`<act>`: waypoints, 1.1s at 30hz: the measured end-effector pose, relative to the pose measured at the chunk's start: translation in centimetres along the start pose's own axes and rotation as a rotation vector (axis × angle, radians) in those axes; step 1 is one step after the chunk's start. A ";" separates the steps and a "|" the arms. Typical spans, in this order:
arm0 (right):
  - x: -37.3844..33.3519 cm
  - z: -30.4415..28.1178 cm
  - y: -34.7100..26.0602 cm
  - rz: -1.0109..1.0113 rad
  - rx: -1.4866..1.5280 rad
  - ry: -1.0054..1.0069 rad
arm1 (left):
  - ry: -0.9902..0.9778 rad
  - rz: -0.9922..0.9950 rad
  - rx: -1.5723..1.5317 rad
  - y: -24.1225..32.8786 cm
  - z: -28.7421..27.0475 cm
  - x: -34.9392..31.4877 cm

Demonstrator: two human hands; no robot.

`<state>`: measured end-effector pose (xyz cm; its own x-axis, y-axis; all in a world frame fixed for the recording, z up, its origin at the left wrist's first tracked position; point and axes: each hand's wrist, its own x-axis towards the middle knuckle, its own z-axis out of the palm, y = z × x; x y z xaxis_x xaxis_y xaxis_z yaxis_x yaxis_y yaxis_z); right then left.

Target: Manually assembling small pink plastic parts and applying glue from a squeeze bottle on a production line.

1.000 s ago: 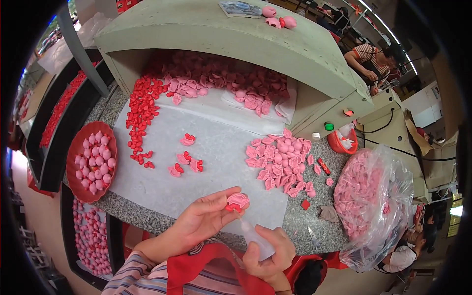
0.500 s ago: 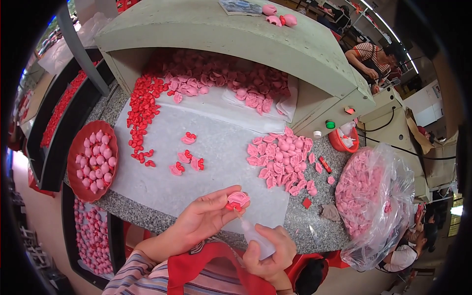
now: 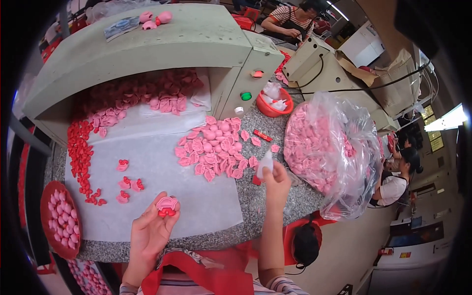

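Observation:
Between the fingers and thumb of my left hand (image 3: 147,228) is a small pink molded piece (image 3: 168,202) with a red part along its lower edge. My right hand (image 3: 276,183) is stretched out over the granite tabletop and grips a small white squeeze bottle (image 3: 266,161), its narrow tip pointing up. Several pink-and-red pieces (image 3: 133,185) lie on the white sheet (image 3: 196,211) beyond my left hand. A heap of loose pink pieces (image 3: 211,147) is left of my right hand. Close by that hand lies a little red block (image 3: 256,180).
A grey-green metal housing (image 3: 147,44) arches over more pink pieces; small red parts (image 3: 81,152) line the sheet's left. A red bowl (image 3: 53,246) of pink balls stands at left. Right are a bulging clear bag (image 3: 314,142), an orange bowl (image 3: 275,110) and a red marker-like stick (image 3: 262,135). People work beyond.
The view has swung to the right. My right hand has taken the squeeze bottle away from the pink piece, out to the right, and the bottle tip now points up. My left hand still holds the piece.

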<state>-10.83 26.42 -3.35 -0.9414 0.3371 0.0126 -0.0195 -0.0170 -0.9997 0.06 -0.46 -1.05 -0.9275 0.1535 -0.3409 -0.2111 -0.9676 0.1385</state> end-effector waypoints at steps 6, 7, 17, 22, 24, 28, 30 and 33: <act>8.5 -7.2 7.9 -0.123 -0.412 0.165 | 0.007 -0.035 -0.001 -0.6 0.3 0.4; 8.7 -7.2 8.1 -0.087 -0.409 0.187 | 0.005 -0.039 -0.004 -0.6 0.2 0.4; 2.7 -2.8 3.8 -0.520 -0.918 0.046 | 0.023 -0.054 -0.038 -0.1 -0.1 0.7; 4.3 -1.1 3.5 -0.730 -1.007 -0.155 | 0.026 -0.070 -0.059 -0.2 -0.3 0.4; 4.8 -1.1 3.4 -0.695 -1.139 -0.260 | 0.033 -0.058 -0.063 0.0 -0.6 0.2; 0.5 1.3 1.3 -0.642 -0.946 -0.076 | 0.045 -0.007 -0.073 0.8 -1.7 0.6; -4.5 3.4 1.0 -0.244 -0.586 -0.371 | 0.052 0.012 -0.085 0.7 -1.4 0.1; -7.7 5.4 2.7 0.457 -0.227 -0.701 | -0.020 -0.135 -0.088 0.2 -0.5 1.0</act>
<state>-5.48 18.71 -6.02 -0.8327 -0.3157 -0.4550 0.4085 0.2046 -0.8895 -0.78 -0.56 -1.82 -0.8987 0.2861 -0.3325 -0.3070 -0.9517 0.0108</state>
